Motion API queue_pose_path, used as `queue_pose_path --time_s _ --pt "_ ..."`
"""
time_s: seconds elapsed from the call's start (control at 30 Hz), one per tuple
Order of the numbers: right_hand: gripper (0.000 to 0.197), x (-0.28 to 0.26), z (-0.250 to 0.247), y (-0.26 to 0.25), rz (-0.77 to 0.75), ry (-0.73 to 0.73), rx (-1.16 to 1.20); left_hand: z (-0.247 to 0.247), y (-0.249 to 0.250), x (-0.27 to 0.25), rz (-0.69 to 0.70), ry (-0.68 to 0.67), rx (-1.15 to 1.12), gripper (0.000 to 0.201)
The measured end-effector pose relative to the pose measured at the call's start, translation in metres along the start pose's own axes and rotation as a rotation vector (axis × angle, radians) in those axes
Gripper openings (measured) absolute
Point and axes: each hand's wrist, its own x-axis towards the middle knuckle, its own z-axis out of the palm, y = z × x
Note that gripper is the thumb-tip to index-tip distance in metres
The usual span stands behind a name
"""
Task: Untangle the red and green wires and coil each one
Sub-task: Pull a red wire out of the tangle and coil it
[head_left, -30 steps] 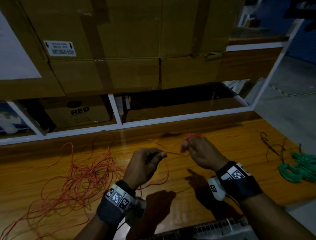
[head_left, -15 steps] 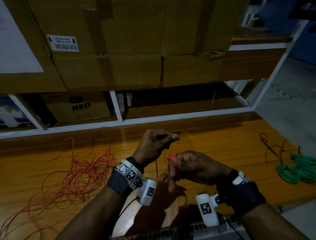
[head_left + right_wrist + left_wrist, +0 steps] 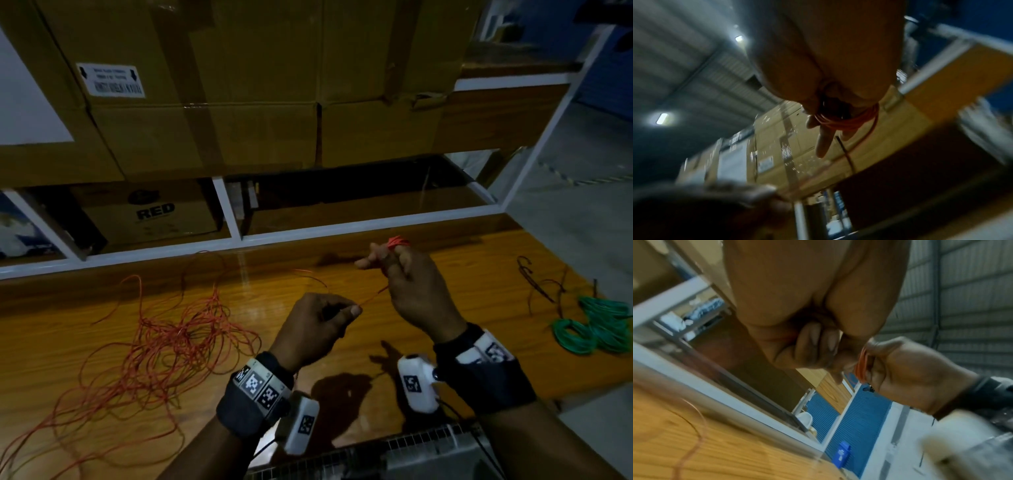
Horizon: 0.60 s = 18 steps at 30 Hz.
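A loose tangle of red wire (image 3: 161, 346) sprawls over the left of the wooden table (image 3: 462, 301). One strand runs from it up to my left hand (image 3: 322, 325), which pinches it between thumb and fingers. From there the strand stretches taut to my right hand (image 3: 407, 284), held higher and farther back. Several turns of red wire (image 3: 846, 123) are wound round the right hand's fingers; the small red coil (image 3: 397, 242) shows at its top. The green wire (image 3: 596, 325) lies in a coiled bundle at the table's right edge.
Large cardboard boxes (image 3: 239, 102) fill a white-framed shelf (image 3: 308, 229) just behind the table. A dark thin wire scrap (image 3: 537, 284) lies near the green bundle. A white grille (image 3: 376, 455) sits at the table's near edge below my wrists.
My hands were close together half a second ago; the right hand has since risen and moved back and right, the left has dropped toward me, and the strand between them is drawn taut.
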Motion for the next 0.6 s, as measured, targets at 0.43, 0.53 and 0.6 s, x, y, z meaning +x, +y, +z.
queue_pose_path --time_s 0.43,0.53,0.6 --pt "0.046 -0.024 0.012 -0.016 0.163 -0.843 0.241 -0.053 0.015 0.0 0.197 0.044 0.007 0.022" --pt "0.048 -0.025 0.014 -0.018 0.152 -0.933 0.356 -0.051 0.011 0.002 0.201 0.037 -0.171 0.01" --pt "0.048 -0.024 0.014 -0.02 0.137 -0.952 0.396 -0.048 0.012 0.003 0.18 0.052 -0.26 0.003"
